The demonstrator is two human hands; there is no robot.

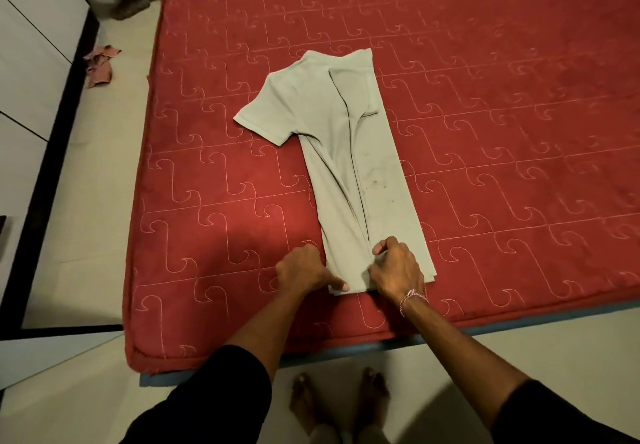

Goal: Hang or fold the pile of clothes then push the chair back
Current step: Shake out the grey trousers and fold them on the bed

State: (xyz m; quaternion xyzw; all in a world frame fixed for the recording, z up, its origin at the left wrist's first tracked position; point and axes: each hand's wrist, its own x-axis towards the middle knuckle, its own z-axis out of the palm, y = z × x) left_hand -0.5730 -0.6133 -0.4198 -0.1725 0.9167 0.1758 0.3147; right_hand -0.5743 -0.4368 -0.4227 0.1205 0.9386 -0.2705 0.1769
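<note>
a pale grey-green t-shirt [349, 152] lay flat on a red quilted mattress [485, 97], its collar pointing away from the person and its hem at the near edge of the bed. the shirt's right side was already folded in over the middle, while one short sleeve still spread out to the left. a few dark smudges showed on the folded panel. the left hand [304, 270] gripped the near left corner of the hem, fingers curled under and the thumb pressed on top of the cloth. the right hand [396, 267], with a beaded bracelet [412, 296] at the wrist, pinched the hem near the middle fold with its fingers bent tight around the fabric. both forearms came out of dark sleeves. the person's bare feet [339, 398] stood on a pale tiled floor [104, 166] just beside the bed. a crumpled reddish rag [100, 66] lay on the floor near a white cabinet [31, 45].
</note>
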